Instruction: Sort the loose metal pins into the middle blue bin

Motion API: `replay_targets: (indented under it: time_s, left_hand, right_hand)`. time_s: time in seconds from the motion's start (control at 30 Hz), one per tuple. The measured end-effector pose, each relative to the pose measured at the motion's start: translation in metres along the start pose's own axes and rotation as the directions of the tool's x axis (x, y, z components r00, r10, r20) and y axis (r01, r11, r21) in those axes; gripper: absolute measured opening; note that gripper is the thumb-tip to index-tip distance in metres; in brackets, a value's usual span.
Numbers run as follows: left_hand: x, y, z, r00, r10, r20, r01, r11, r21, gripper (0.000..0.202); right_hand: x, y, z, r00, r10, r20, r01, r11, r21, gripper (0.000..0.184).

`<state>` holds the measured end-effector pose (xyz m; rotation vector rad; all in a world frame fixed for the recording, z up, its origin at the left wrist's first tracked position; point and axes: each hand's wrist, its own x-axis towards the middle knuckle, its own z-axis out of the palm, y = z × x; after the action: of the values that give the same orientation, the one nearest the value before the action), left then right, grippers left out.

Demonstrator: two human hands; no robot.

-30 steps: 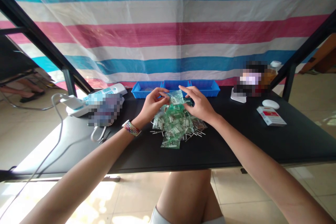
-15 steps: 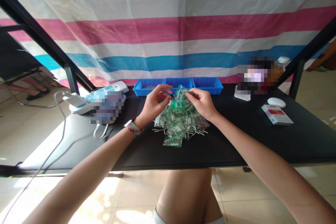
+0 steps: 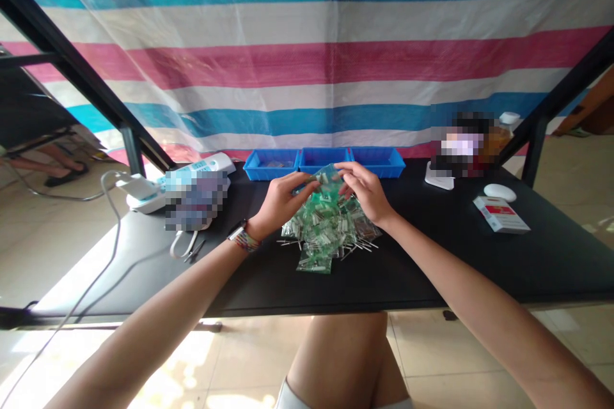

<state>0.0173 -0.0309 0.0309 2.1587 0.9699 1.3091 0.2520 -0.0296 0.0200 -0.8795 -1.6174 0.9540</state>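
A small clear green-tinted plastic bag (image 3: 329, 176) with small pale pieces inside is held up over a heap of similar bags (image 3: 322, 223). My left hand (image 3: 283, 201) pinches its left edge between thumb and fingers. On the right side of the bag, my right hand (image 3: 368, 192) has its fingers apart, fingertips close to or touching the plastic; which of the two I cannot tell. Thin metal rods (image 3: 365, 245) stick out from the heap on both sides, and one bag (image 3: 314, 262) lies at its front.
Three blue trays (image 3: 378, 172) stand in a row behind the heap; the left one has something flat in it. A power strip (image 3: 201, 167) with a plugged-in charger and cable is at left. A small box (image 3: 501, 215), a white oval object (image 3: 499, 192) and a bottle (image 3: 506, 134) are at right.
My left hand has closed in from the left onto the bag's edge. My right hand's pinch on the bag has loosened and its fingers have spread. The view has tilted slightly upward.
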Motion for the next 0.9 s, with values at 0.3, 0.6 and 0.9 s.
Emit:
replay_targets:
  time_s: [0.3,0.6,0.9]
  left_hand:
    - [0.002,-0.007,0.004,0.977,-0.207,0.049,0.213,0.954,-0.211,0.044]
    - [0.008,-0.004,0.001,0.950,-0.287,0.128,0.313,0.900,-0.305,0.050]
    - [0.006,-0.011,0.002,0.952,-0.249,0.175,0.301,0.857,-0.419,0.050]
  right_hand:
    - [-0.007,0.003,0.004,0.893,-0.433,0.124,0.445,0.806,-0.390,0.064]
    - [-0.005,-0.003,-0.001,0.728,-0.624,0.285,0.646,0.484,-0.590,0.032]
    - [0.003,0.010,-0.001,0.931,-0.319,-0.176,0.258,0.918,-0.301,0.021]
